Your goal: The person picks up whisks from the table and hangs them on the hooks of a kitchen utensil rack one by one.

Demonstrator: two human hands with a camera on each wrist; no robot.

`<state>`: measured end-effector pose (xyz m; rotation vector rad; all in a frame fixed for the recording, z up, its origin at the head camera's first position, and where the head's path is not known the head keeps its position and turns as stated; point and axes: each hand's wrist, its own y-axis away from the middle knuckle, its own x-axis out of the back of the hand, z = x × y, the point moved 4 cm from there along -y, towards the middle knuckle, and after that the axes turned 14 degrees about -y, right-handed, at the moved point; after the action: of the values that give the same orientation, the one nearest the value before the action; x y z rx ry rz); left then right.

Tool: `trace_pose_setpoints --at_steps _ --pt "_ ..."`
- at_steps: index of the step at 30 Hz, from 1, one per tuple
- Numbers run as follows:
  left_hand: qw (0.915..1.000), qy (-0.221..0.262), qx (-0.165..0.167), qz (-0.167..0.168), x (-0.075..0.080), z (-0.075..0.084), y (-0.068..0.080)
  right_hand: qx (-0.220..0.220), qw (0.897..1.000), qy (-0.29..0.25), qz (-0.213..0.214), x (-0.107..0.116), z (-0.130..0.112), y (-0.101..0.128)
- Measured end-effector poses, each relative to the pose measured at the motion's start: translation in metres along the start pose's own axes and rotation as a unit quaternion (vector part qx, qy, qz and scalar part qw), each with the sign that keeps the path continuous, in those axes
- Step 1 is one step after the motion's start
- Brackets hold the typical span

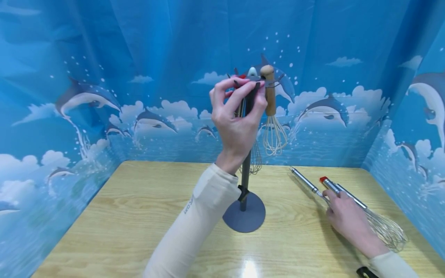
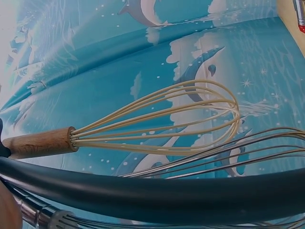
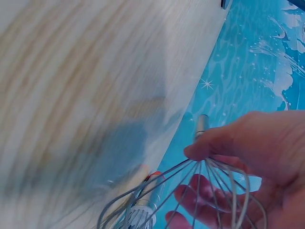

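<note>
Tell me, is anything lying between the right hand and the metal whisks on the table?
Nothing visible does. The right hand already rests on the metal whisks lying on the table, its fingers curling around the wires in the right wrist view.

Wooden-handled whisk (image 1: 270,96) hangs upright, handle up and pale wire loops pointing down, well above the light wood-grain table (image 1: 121,216). In the left wrist view it lies sideways across the frame, brown handle at the left and cream loops fanning right. Behind and around everything is a blue backdrop (image 1: 139,58) printed with dolphins, clouds and bubbles, walling in three sides. There's a bright glare spot (image 1: 248,268) near the table's front edge.
</note>
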<state>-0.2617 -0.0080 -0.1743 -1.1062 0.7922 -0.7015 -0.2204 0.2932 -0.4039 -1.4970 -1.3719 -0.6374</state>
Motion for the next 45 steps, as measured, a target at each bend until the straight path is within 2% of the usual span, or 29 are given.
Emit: trace_pose_setpoints --at_steps 5,11,21,25,29,36,40,45 --pt "1.0000 -0.001 0.002 -0.006 0.001 -0.001 0.000 -0.006 0.999 -0.023 0.031 0.003 -0.001 0.000" --pt "0.9999 -0.002 0.002 -0.012 0.001 -0.001 -0.001 0.011 0.994 -0.056 0.093 0.006 -0.004 -0.002" --pt "0.9997 -0.011 0.001 -0.022 0.001 -0.001 -0.001 0.047 0.974 -0.105 0.193 0.017 -0.011 -0.005" --pt "0.9996 -0.018 -0.007 -0.023 0.001 0.000 -0.001 0.054 0.966 -0.124 0.221 0.022 -0.015 -0.006" --pt "0.9992 -0.030 -0.019 -0.021 0.001 0.001 -0.002 0.065 0.953 -0.156 0.251 0.027 -0.021 -0.007" --pt "0.9978 -0.051 -0.031 -0.028 0.001 0.001 -0.003 0.097 0.923 -0.206 0.311 0.038 -0.036 -0.009" --pt "0.9973 -0.057 -0.033 -0.032 0.001 0.001 -0.001 0.108 0.908 -0.229 0.334 0.044 -0.047 -0.011" --pt "0.9971 -0.058 -0.035 -0.034 0.000 0.001 -0.002 0.125 0.894 -0.252 0.348 0.052 -0.061 -0.014"
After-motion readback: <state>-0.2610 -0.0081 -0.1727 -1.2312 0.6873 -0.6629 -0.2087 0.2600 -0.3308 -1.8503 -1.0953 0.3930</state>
